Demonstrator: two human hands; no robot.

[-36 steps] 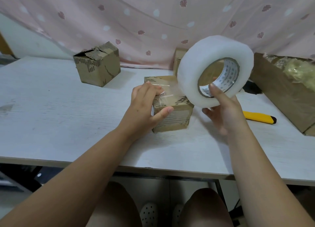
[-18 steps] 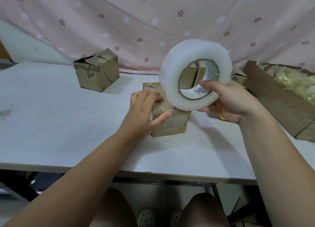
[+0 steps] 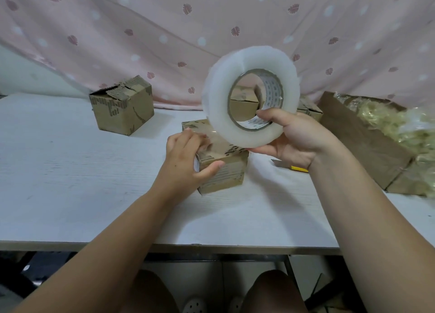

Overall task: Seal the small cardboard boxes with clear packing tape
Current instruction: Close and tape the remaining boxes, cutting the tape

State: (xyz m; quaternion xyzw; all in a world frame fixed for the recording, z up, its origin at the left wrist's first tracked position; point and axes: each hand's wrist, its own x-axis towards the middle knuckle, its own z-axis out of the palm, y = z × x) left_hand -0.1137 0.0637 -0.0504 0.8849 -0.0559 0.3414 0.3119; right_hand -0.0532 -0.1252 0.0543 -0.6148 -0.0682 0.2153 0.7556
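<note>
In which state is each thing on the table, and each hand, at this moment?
Tape roll: lifted, held by right hand.
Middle box: flaps down, clear tape on top, gripped by left hand.
Left box: on table, top flaps ragged, untouched.
Large box: open, holding pale filler.
Utility knife: lying on table, partly hidden.

- The bench [image 3: 70, 183] is white with a faint grain, and its near edge runs across the view.
- A small cardboard box [image 3: 226, 171] stands near the middle.
- A box with a torn top [image 3: 122, 108] stands far left.
- A third box [image 3: 243, 105] and a fourth box [image 3: 308, 109] sit at the far edge, partly hidden.
- A large open carton [image 3: 367, 143] stands on the right.
- A yellow knife [image 3: 294, 168], partly hidden, lies between the small cardboard box and the carton.
</note>
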